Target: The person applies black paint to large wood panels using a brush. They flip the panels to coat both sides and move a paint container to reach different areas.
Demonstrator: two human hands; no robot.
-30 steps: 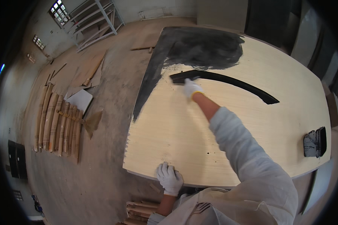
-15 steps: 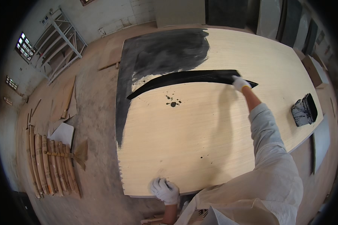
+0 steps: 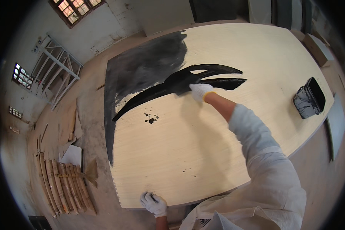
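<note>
A large pale wood-grained panel lies flat before me, its far left part coated in dark grey-black. Fresh black paint curves across it and splits into two streaks toward the right. My right hand, in a white glove with a yellow cuff, is closed on a dark, flat, paint-covered tool. Blur hides the tool's exact kind; it touches the wet paint. At the panel's near left edge my left hand, in a smudged white glove, rests with fingers curled in; no tool shows in it.
A paint-smeared black bucket stands on the panel's right side. Black spatters dot the middle. On the floor at left lie several brown wrapped rolls; a metal rack leans behind. A cardboard box sits beyond the far right edge.
My right hand has swept left with the tool, away from the right end of the stroke. The black paint now spreads into two streaks. My left hand stays at the edge; the view has shifted.
</note>
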